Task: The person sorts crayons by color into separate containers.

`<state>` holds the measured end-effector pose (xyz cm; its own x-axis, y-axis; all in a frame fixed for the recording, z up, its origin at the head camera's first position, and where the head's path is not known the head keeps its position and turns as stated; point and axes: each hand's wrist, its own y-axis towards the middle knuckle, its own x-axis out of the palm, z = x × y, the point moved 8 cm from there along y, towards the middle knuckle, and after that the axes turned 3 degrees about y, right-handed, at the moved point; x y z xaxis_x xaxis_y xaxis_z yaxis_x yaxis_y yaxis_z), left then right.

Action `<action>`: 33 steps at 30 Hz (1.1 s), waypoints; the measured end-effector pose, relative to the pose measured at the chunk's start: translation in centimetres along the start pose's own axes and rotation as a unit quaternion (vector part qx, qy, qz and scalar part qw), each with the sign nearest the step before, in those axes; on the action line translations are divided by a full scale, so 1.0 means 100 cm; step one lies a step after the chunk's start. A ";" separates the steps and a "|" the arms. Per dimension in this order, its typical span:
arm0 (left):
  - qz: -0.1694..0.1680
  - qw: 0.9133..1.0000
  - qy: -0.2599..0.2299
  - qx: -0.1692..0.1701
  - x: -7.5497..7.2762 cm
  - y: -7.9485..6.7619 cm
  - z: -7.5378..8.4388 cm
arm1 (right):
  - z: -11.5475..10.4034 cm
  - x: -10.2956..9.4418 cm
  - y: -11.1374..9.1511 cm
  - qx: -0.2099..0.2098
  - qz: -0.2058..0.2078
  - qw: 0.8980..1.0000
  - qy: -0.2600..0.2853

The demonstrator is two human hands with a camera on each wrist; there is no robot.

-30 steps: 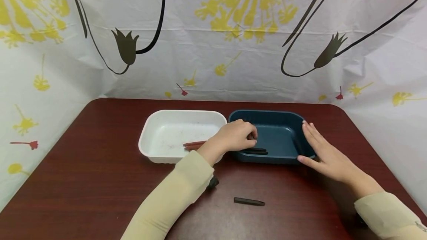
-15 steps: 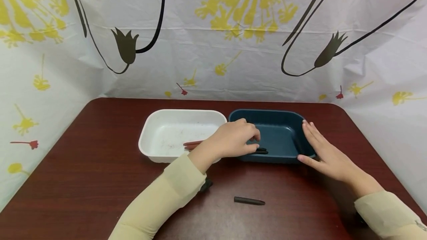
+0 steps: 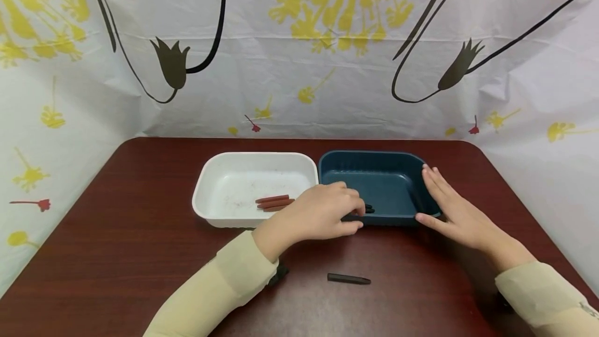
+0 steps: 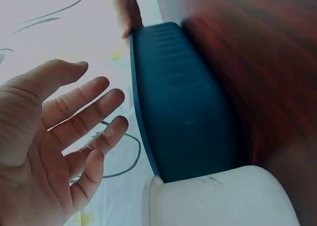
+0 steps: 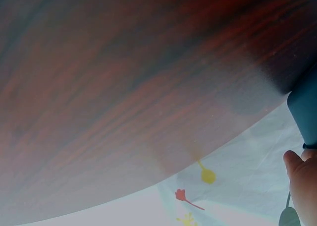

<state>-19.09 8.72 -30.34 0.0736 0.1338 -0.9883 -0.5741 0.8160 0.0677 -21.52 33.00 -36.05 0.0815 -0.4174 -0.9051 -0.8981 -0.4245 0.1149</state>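
My left hand (image 3: pixel 318 213) hovers at the front left corner of the dark blue tray (image 3: pixel 374 161), fingers loosely bent. Its palm side shows nothing held in the left wrist view, with the blue tray's wall (image 4: pixel 183 102) beside it. Black crayons (image 3: pixel 369 209) lie inside that tray, partly hidden by the fingers. My right hand (image 3: pixel 460 225) rests with straight, spread fingers against the tray's right end. On the table nearer to me lies a single dark crayon (image 3: pixel 348 279).
A white tray (image 3: pixel 229 183) stands directly left of the blue one, with several reddish-brown crayons (image 3: pixel 275 204) in it. Both sit on a dark red wooden table (image 3: pixel 117 233). Behind hangs a patterned white cloth (image 3: pixel 262 66). A small dark object (image 3: pixel 280 274) shows partly beneath the left sleeve.
My left hand has drawn back from inside the blue tray toward its front edge, its fingers loosening. More of the reddish-brown crayons now shows. The right hand stays in place.
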 end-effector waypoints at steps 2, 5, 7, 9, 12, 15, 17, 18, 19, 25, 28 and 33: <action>-0.004 1.000 -0.010 0.009 0.002 -0.001 0.004 | 0.000 0.000 0.001 0.003 -0.001 1.000 0.002; -0.018 0.998 -0.048 0.026 0.007 -0.003 0.010 | 0.001 -0.001 0.001 0.007 -0.003 1.000 0.004; -0.034 0.996 -0.072 0.038 0.010 -0.003 0.015 | 0.002 -0.001 0.001 0.009 -0.004 1.000 0.005; -0.051 0.993 -0.087 0.054 0.014 -0.004 0.020 | 0.002 -0.001 0.000 0.007 -0.003 1.000 0.004; -0.076 0.990 -0.091 0.076 0.022 -0.005 0.028 | 0.002 -0.002 0.000 0.005 -0.001 1.000 0.002; -0.103 0.986 -0.096 0.085 0.033 -0.007 0.034 | 0.001 -0.002 0.000 0.005 -0.002 1.000 0.003; -0.116 0.985 -0.097 0.080 0.039 -0.009 0.035 | 0.001 -0.002 0.000 0.006 -0.002 1.000 0.004; -0.122 0.985 -0.099 0.076 0.041 -0.010 0.035 | 0.001 -0.002 0.000 0.006 -0.002 1.000 0.005; -0.125 0.984 -0.100 0.072 0.044 -0.010 0.034 | 0.001 -0.002 0.000 0.006 -0.002 1.000 0.005; -0.157 0.981 -0.104 0.044 0.058 -0.014 0.025 | 0.001 -0.001 -0.001 0.006 -0.003 1.000 0.004; -0.177 0.977 -0.115 0.036 0.066 -0.016 0.021 | 0.001 0.000 -0.001 0.006 -0.004 1.000 0.002; -0.187 0.976 -0.108 0.039 0.072 -0.015 0.019 | 0.001 -0.001 -0.001 0.004 -0.002 1.000 0.000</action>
<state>-16.18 9.56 -37.31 0.4410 -0.0720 -0.8946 -0.4116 0.8695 -0.2729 -21.45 33.12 -36.05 0.0853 -0.4160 -0.9053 -0.9015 -0.4192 0.1077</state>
